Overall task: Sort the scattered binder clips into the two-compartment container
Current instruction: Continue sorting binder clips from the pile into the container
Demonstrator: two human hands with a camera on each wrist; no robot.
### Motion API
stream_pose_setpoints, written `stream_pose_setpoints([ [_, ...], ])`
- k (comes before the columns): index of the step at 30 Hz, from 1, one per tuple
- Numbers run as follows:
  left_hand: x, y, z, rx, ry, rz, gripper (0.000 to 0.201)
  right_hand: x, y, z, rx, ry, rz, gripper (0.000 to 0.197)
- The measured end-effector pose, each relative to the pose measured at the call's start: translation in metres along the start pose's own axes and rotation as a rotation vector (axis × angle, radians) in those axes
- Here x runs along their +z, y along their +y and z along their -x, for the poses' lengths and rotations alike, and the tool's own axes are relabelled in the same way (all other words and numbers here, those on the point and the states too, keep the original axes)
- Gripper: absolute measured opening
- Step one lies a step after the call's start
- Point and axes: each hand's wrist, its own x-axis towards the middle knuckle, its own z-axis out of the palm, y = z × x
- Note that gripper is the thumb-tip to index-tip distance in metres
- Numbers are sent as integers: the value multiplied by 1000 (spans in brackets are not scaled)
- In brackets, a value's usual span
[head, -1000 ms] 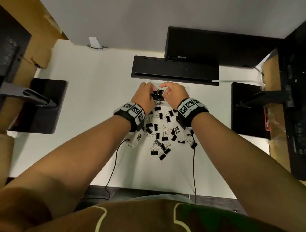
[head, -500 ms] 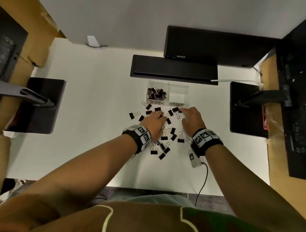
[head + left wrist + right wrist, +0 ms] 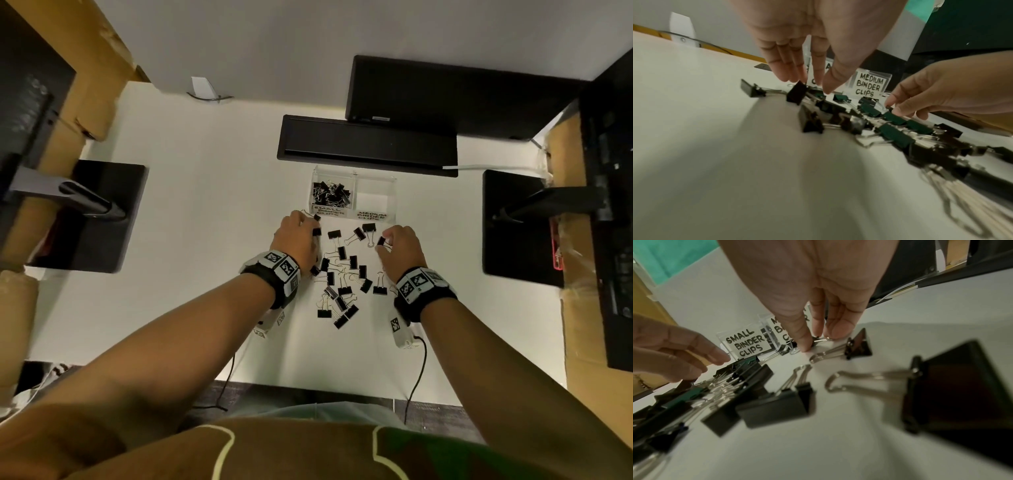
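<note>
Fingers of the right hand [image 3: 402, 246] pinch one small black binder clip [image 3: 381, 241] on the white table [image 3: 205, 192], just in front of the clear plastic two-compartment container [image 3: 394, 192]. Fingers of the left hand [image 3: 296, 240] point down and touch another small black clip [image 3: 796, 95], but I cannot tell if they have a real hold on it.

More scattered black binder clips [image 3: 342, 274] with silver wire handles lie in a loose heap in front of the container, between the two hands. Its side marked SMALL [image 3: 330, 197] holds many clips. Its side marked MEDIUM [image 3: 375, 200] looks empty.

These clips are probably light, hard and a bit smooth. I think the black body is the best place to pinch, because the wire handles flip about and can hook each other.

Both wrist views are blurry down low. Some clips lie under the hands, so I cannot count them. Small and medium ones are hard to tell apart in the heap.
</note>
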Motion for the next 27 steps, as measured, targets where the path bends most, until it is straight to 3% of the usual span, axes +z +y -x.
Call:
stream_pose_setpoints([
  [5,1,-10,4,-75,-80,59,50,0,-2,2,13,-9,-19,23],
  [10,-1,-13,8,-124,-119,143,69,0,-20,9,69,-34,-380,19],
  [14,-5,-26,7,-137,-16,170,39,3,-33,10,53,-125,-578,18],
  [16,-6,-33,7,-112,-20,160,34,6,-38,8,61,-152,-535,22],
  [23,0,-21,9,144,-163,5,45,17,-48,12,-86,-252,-100,17],
  [27,-6,-16,1,66,-147,2,30,10,-40,8,-92,-177,-31,20],
])
